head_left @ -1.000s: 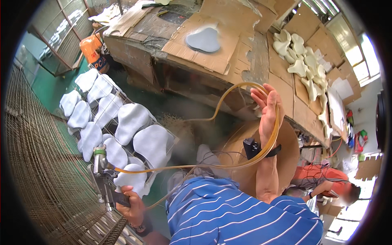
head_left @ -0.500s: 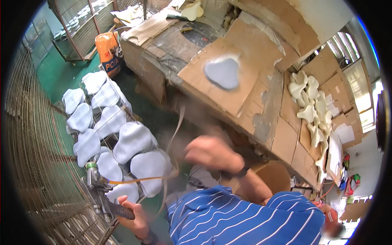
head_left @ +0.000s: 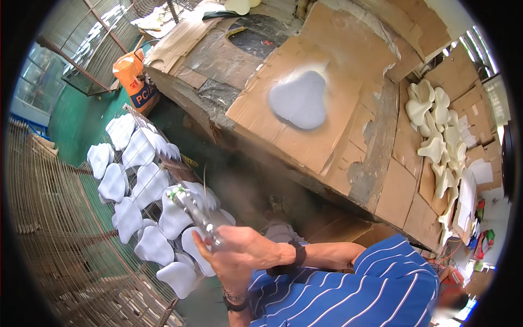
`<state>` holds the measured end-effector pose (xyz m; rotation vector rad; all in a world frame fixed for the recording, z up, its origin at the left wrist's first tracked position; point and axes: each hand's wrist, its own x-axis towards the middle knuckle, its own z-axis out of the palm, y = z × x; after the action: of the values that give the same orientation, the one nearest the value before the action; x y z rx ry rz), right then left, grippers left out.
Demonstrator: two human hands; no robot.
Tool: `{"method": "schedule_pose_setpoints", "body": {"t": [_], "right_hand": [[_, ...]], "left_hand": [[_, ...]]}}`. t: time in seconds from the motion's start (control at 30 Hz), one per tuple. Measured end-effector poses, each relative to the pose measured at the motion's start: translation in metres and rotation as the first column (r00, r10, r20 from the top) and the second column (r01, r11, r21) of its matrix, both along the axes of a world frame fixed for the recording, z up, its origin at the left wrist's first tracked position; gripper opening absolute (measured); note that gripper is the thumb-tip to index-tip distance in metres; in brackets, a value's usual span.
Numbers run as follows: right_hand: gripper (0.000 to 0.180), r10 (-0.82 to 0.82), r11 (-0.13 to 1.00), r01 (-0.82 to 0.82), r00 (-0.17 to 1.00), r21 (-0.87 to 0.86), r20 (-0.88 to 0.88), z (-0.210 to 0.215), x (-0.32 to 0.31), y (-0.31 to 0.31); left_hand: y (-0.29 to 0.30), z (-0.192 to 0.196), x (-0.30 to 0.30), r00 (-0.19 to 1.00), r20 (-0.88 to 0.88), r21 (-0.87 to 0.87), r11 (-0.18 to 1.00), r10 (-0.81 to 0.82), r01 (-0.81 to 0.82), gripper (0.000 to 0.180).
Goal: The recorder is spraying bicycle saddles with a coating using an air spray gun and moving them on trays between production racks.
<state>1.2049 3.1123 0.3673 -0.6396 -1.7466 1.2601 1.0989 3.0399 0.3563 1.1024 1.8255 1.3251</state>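
A metal spray gun (head_left: 195, 211) with a green-ringed end points up and left, between me and the wire rack. Both my hands meet at its handle end. My right hand (head_left: 253, 246) is closed over it, with a dark band on that wrist. Below, my left hand (head_left: 229, 270) is also closed round the handle, one finger showing at the side; the right hand partly hides its grip. On a cardboard sheet (head_left: 261, 122) on the bench lies a rounded three-lobed pad (head_left: 299, 101), coated pale grey, with overspray around it.
At left, a wire rack (head_left: 173, 163) holds several pale grey pads (head_left: 174, 218). Cream pads (head_left: 419, 106) are heaped on the bench's right side. An orange bag (head_left: 131, 73) stands past the bench's left end. More wire racking (head_left: 49, 207) lines the far left.
My right hand has moved left and down onto the spray gun. My left hand has brought the gun up and right, away from the lower rack. The view has shifted slightly.
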Motion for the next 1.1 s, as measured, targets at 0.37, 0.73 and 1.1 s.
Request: {"method": "schedule_pose_setpoints", "body": {"t": [0.37, 0.73, 1.1], "right_hand": [[0.039, -0.339, 0.664, 0.047, 0.908, -0.746, -0.245, -0.073, 0.080, 0.193], [0.050, -0.761, 0.608, 0.532, 0.178, 0.590, 0.624, -0.265, 0.153, 0.323], [0.032, 0.246, 0.956, -0.291, 0.736, -0.033, 0.631, -0.227, -0.015, 0.006]], "left_hand": [[-0.005, -0.003, -0.038, 0.984, -0.118, -0.281, 0.955, -0.133, 0.095, 0.058], [-0.096, 0.015, -0.048, 0.941, -0.303, -0.491, 0.822, 0.149, -0.289, 0.037], [-0.117, 0.117, -0.064, 0.984, 0.030, 0.412, 0.895, 0.175, -0.172, 0.013]]}}
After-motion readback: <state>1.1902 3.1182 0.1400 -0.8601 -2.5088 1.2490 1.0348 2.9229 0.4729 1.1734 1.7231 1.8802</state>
